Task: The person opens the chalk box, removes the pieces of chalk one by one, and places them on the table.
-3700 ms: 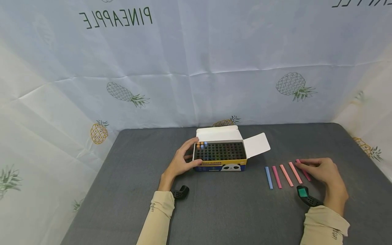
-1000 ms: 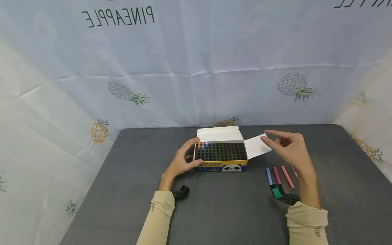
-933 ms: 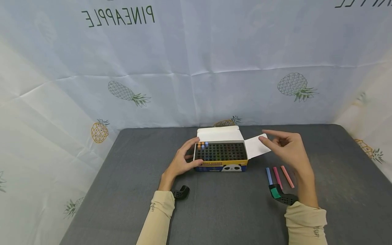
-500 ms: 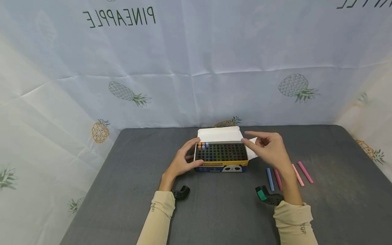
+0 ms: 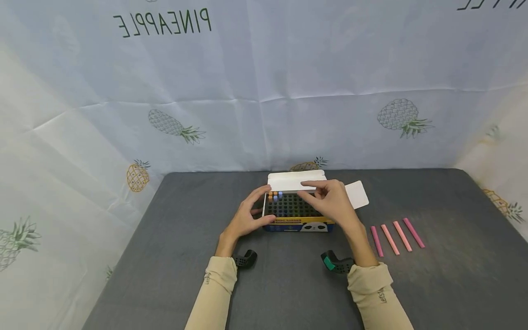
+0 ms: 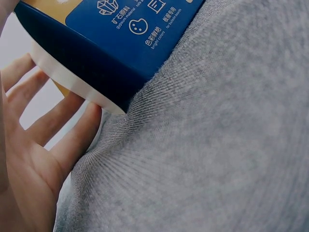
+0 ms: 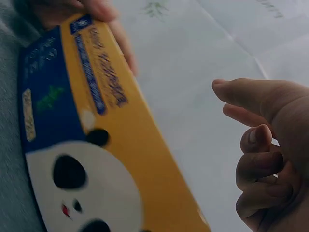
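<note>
In the head view my left hand (image 5: pixel 246 215) grips the left end of an open chalk box (image 5: pixel 280 227), thumb at the front and fingers round the back. The left wrist view shows fingers against the box's white edge. Three orange chalks (image 5: pixel 270 197) and two blue chalks (image 5: pixel 280 194) stick up from the black holed insert (image 5: pixel 290 206) at its far left corner. My right hand (image 5: pixel 332 201) hovers above the box's right part, covering some holes. Its thumb and index finger are apart with nothing between them; the other fingers curl loosely.
Several pink and salmon chalk sticks (image 5: pixel 396 238) lie in a row on the grey table (image 5: pixel 288 293), right of the box. A white lid (image 5: pixel 294 181) and side flap (image 5: pixel 357 194) stand open. Behind hangs a pineapple-print cloth (image 5: pixel 321 128).
My right hand has let go of the rightmost pink chalk and moved left, over the flap to above the box. Its forearm now hides the loose blue chalk. My left hand stays put.
</note>
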{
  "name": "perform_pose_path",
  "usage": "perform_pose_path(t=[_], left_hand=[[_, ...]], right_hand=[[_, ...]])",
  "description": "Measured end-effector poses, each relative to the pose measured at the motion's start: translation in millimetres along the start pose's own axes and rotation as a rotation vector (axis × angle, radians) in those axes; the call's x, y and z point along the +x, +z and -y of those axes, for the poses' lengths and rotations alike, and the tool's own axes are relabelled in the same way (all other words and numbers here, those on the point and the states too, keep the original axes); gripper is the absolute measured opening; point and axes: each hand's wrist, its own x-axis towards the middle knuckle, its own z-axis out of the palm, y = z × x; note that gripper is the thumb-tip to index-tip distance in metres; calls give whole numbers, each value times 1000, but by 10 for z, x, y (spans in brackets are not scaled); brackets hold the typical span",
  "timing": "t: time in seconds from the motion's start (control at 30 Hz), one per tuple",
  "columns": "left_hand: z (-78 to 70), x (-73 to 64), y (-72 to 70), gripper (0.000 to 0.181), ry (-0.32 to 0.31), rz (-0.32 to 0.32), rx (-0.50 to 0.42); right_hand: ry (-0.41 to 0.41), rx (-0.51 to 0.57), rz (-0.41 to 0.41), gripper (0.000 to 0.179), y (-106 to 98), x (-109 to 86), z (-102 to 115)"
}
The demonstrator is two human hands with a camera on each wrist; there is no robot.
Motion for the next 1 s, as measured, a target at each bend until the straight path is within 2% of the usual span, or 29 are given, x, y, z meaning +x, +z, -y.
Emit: perform_pose_path(t=[0.27, 0.4, 1.0], left_hand=[[20, -8, -5, 79, 9, -4, 16], [19, -19, -4, 77, 20, -5, 20], [33, -26, 6, 77, 16, -10, 34]], right_hand=[[-29, -30, 8, 28, 285, 144, 34], [-18, -49, 4, 26, 403, 176, 45], [153, -177, 15, 24, 594, 171, 60]])
